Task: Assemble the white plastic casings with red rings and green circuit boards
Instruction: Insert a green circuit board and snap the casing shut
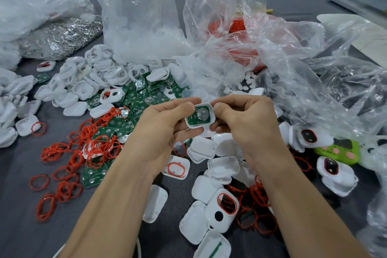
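Both hands hold one white plastic casing point(211, 121) above the middle of the table, with a green circuit board point(198, 116) seated inside it, its round silver contact facing up. My left hand point(165, 123) pinches the casing's left side, thumb on top. My right hand point(245, 119) pinches its right side with thumb and curled fingers. Loose red rings point(69, 165) lie in a heap at the left, among green circuit boards point(134, 98). White casings point(203, 149) lie scattered under and around the hands.
Big clear plastic bags point(142, 17) stand at the back; one holds red rings point(236, 25). A bag of silver metal parts point(60, 38) lies far left. Casings fitted with red rings point(227, 205) sit near right. A green toy-like device point(337, 151) rests at the right.
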A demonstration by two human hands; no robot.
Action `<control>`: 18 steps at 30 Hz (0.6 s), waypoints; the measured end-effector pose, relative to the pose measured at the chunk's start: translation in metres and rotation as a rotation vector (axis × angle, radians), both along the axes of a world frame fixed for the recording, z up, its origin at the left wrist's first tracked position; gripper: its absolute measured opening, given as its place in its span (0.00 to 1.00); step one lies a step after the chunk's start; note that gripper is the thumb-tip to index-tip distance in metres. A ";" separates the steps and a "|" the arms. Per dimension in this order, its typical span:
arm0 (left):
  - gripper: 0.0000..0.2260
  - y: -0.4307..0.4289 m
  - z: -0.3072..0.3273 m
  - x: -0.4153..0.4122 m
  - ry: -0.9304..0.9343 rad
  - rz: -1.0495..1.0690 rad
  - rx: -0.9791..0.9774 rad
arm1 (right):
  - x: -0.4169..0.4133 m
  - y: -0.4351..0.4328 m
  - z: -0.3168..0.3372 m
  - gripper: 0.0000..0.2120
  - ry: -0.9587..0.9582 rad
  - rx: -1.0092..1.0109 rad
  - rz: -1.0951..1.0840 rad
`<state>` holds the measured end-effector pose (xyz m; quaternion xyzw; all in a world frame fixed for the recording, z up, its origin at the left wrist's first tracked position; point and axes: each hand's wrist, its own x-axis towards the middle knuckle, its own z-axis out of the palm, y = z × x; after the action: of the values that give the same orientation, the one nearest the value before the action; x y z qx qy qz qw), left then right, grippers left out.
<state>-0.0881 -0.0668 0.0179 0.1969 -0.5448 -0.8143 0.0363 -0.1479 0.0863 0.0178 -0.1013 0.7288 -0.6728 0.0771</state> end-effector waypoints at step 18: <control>0.13 0.000 -0.002 0.000 0.012 0.019 -0.016 | 0.002 -0.001 0.002 0.04 -0.003 0.020 0.029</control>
<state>-0.0886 -0.0672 0.0160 0.1968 -0.5490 -0.8109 0.0489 -0.1460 0.0853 0.0198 -0.1100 0.7337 -0.6645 0.0892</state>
